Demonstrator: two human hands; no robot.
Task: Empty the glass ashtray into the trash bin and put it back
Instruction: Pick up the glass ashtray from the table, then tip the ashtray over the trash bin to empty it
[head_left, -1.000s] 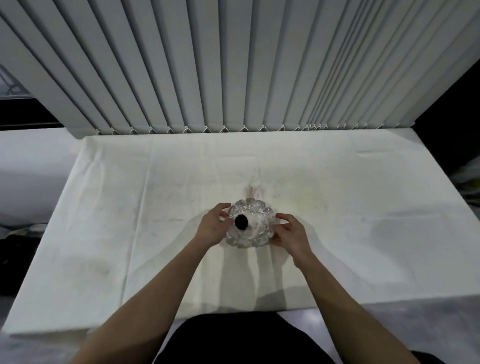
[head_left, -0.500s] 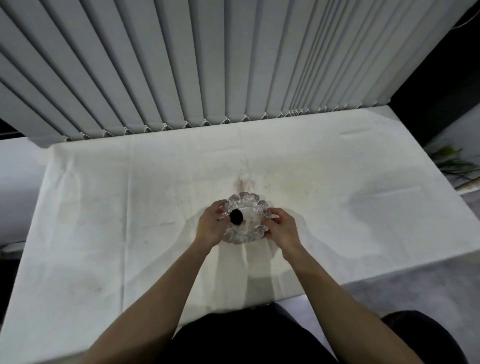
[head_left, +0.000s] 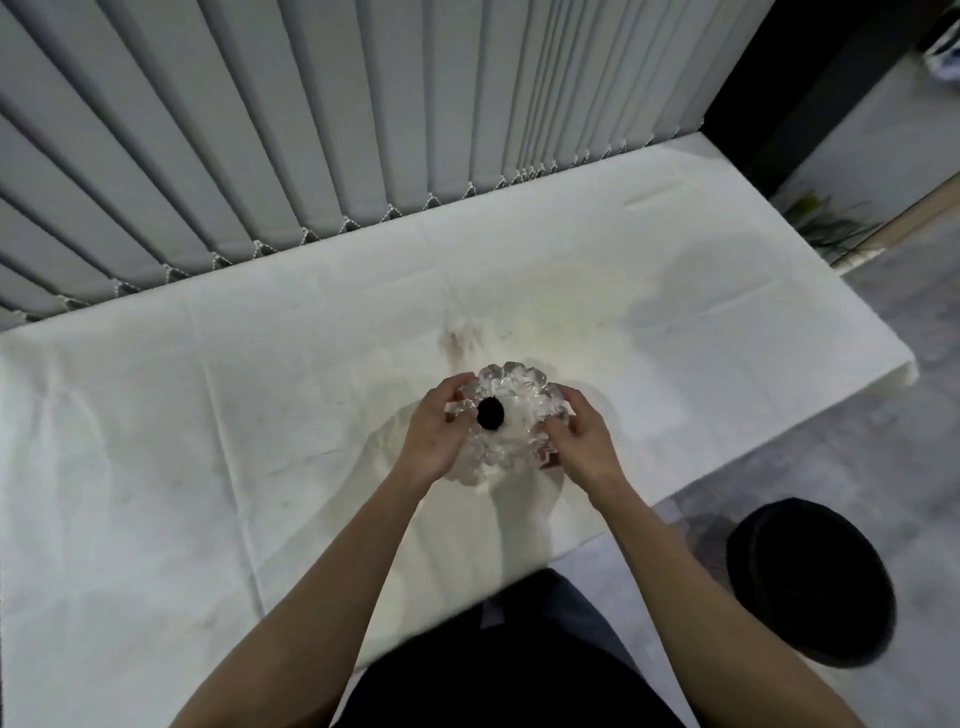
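The glass ashtray (head_left: 511, 415) is a clear, knobbly round bowl over the middle of the white-covered table (head_left: 208, 415). A small black lump (head_left: 490, 413) lies inside it. My left hand (head_left: 434, 434) grips its left side and my right hand (head_left: 582, 441) grips its right side. Whether its base touches the cloth I cannot tell. A round black trash bin (head_left: 810, 582) stands on the floor at the lower right, beside the table's near right corner.
Grey vertical blinds (head_left: 363, 114) hang along the table's far edge. The cloth shows faint stains (head_left: 462, 338) behind the ashtray. Grey floor (head_left: 909, 415) lies to the right, with a plant (head_left: 826, 218) past the table's right end.
Both hands have closed tighter round the ashtray. The view has swung to the right, which brings the black trash bin into sight.
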